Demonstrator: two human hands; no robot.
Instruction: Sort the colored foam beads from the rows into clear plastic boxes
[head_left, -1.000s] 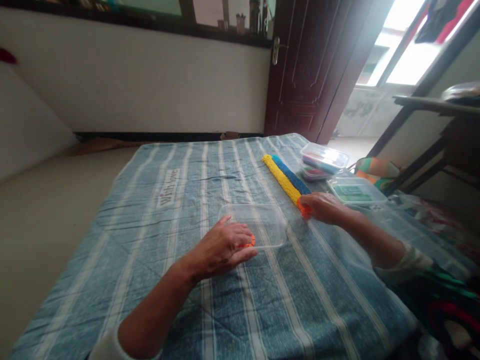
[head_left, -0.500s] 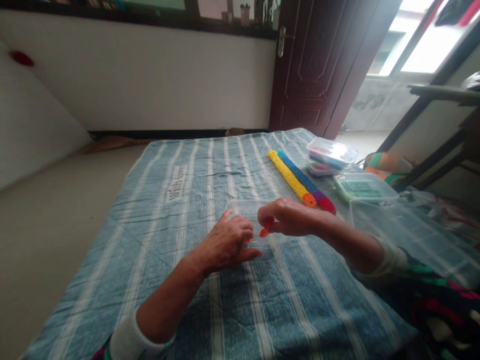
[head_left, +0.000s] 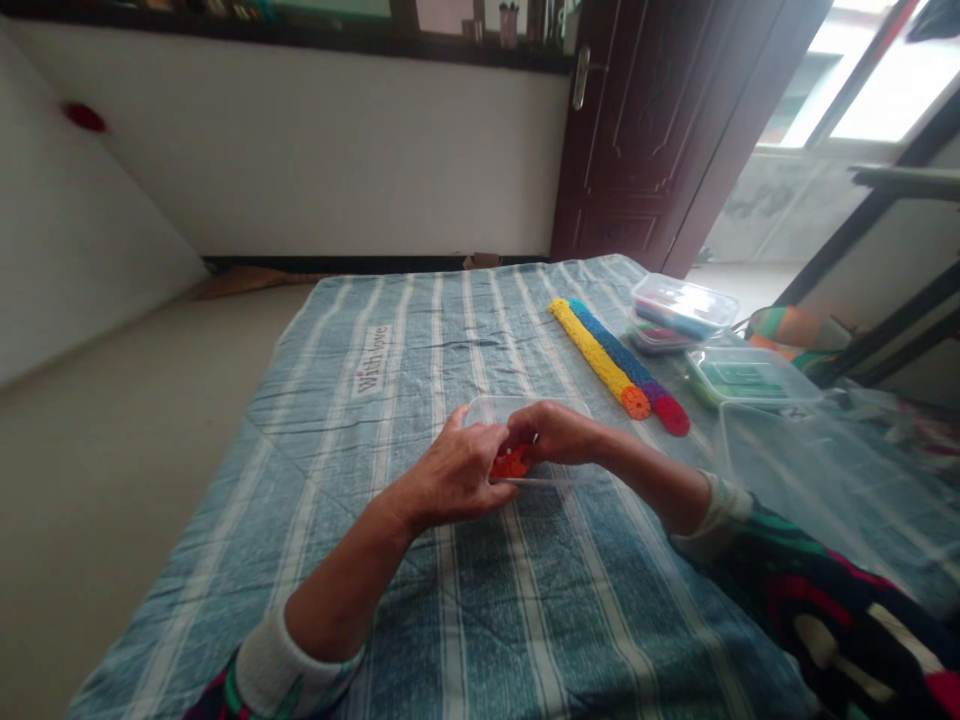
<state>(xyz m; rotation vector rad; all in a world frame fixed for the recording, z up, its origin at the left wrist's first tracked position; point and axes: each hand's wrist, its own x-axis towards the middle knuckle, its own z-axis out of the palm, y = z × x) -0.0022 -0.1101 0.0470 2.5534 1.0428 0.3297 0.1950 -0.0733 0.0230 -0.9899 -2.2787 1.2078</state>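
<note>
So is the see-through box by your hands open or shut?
Open. The clear plastic tray has no lid on it, and orange pieces sit right over it, between your left hand and right hand.

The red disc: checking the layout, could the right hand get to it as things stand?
Probably yes: the right hand sits near the red disc, with only striped blanket between them.

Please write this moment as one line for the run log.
left hand: over clear tray | right hand: at orange pieces over tray | nearby: yellow-blue strip
</note>
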